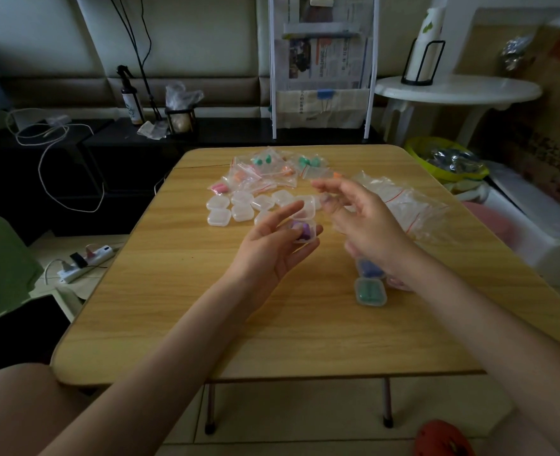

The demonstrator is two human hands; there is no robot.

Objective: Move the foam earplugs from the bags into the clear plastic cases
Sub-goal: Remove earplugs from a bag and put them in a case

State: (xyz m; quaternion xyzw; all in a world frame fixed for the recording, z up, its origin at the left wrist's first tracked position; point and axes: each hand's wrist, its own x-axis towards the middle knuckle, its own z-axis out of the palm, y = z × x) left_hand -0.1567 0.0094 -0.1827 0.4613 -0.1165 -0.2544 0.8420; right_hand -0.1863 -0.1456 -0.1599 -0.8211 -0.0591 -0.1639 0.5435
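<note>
The left hand point(273, 246) cradles an open clear plastic case point(302, 225) above the middle of the wooden surface point(180, 291); its fingers curl loosely around the case, whose lid stands up on the far side. Purple foam earplugs point(301, 231) lie inside it. The right hand point(367, 222) hovers just right of the case, blurred, fingers spread and loosely bent, holding nothing that can be made out. Near the right wrist sit closed cases, one with blue earplugs point(369, 268) and one with green earplugs point(370, 291). On the far side lie empty clear cases point(239, 205) and, beyond them, small bags of earplugs point(262, 172). Empty bags point(403, 205) are heaped to the right.
</note>
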